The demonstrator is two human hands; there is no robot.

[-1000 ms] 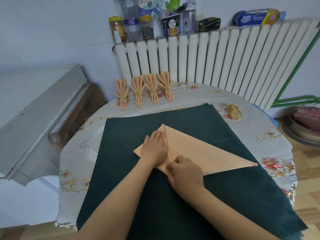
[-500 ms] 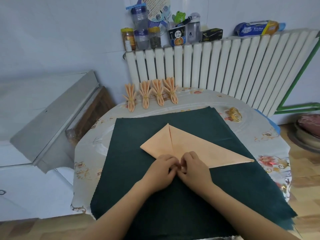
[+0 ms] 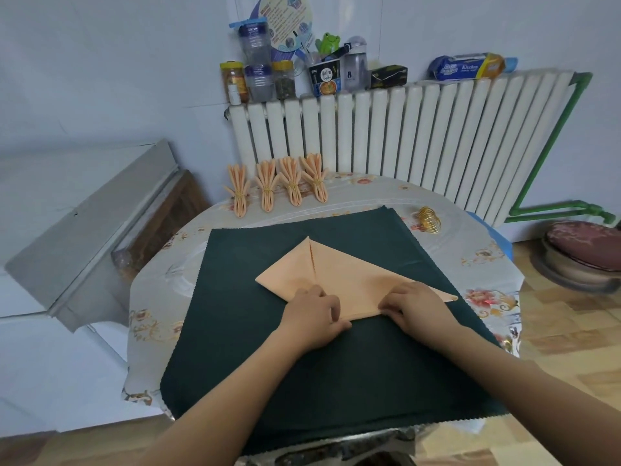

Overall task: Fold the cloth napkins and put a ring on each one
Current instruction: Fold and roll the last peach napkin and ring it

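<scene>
— Behind the worktop, what is finished?
— Four ringed napkins are lined up; spare rings are left.
— And the peach napkin?
— Half-folded on the green cloth, its near edge pinched by the left hand and right hand.

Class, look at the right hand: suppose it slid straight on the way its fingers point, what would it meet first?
The right hand points leftward along the near edge of the peach napkin. It would probably meet the left hand first, which is gripping the same edge; nothing else shows in the gap between them.
</scene>
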